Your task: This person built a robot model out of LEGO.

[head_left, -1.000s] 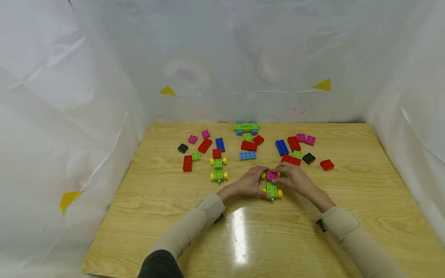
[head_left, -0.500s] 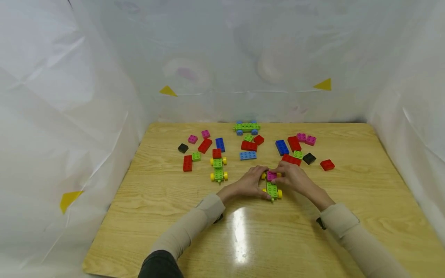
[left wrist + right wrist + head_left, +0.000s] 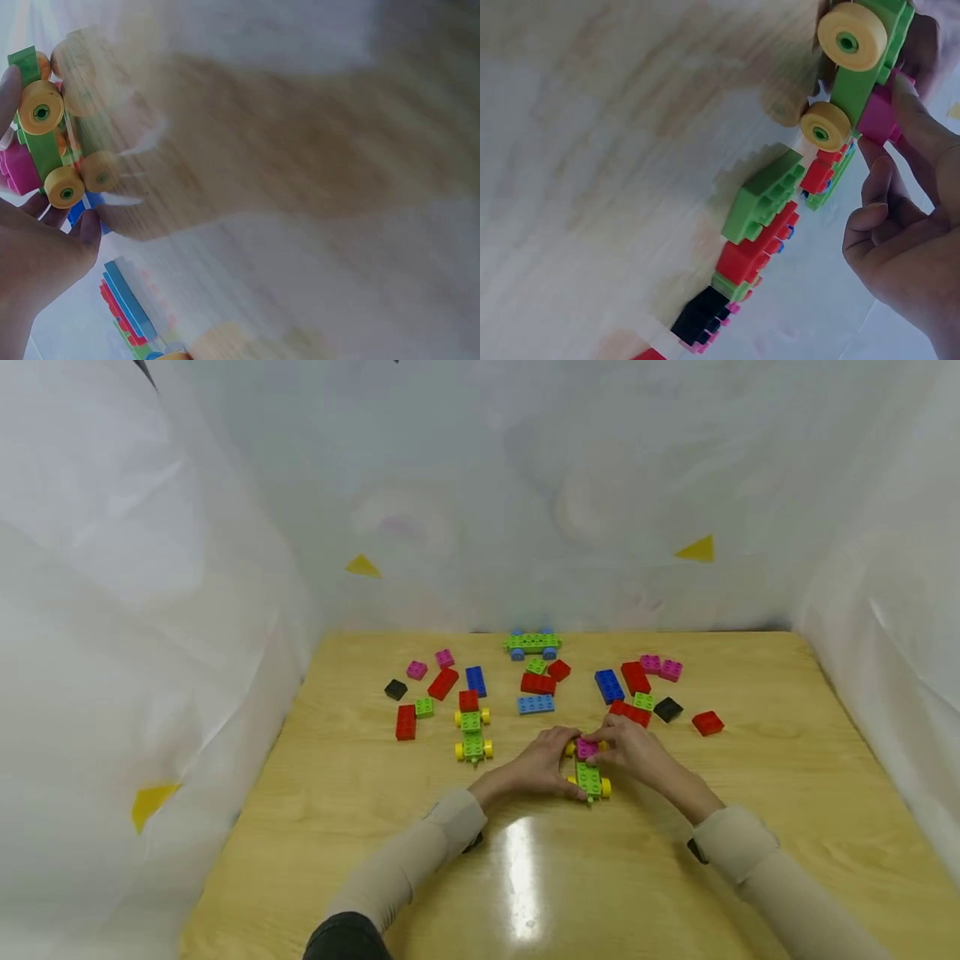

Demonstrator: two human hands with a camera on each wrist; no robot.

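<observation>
In front of the person stands a green toy car base (image 3: 588, 782) with yellow wheels (image 3: 852, 36). My left hand (image 3: 542, 766) grips this base from the left, thumb at its near end and fingers toward the far end. A pink brick (image 3: 587, 748) sits on the far part of the base, pinched between the thumb and fingers of my right hand (image 3: 637, 756). From the side, the pink brick (image 3: 880, 116) shows against the studded top of the base, with the right fingertips on it. The far end of the base is partly hidden by both hands.
Left of the hands is another green car base (image 3: 472, 745) with a red brick (image 3: 468, 700) at its far end. A blue-wheeled base (image 3: 532, 643) stands at the table's back edge. Loose bricks lie around, including a black brick (image 3: 667, 709) and a green brick (image 3: 761, 199).
The head view has tipped slightly, so the whole scene sits a little lower. Both hands keep their places on the car base and pink brick, with only slight finger movement.
</observation>
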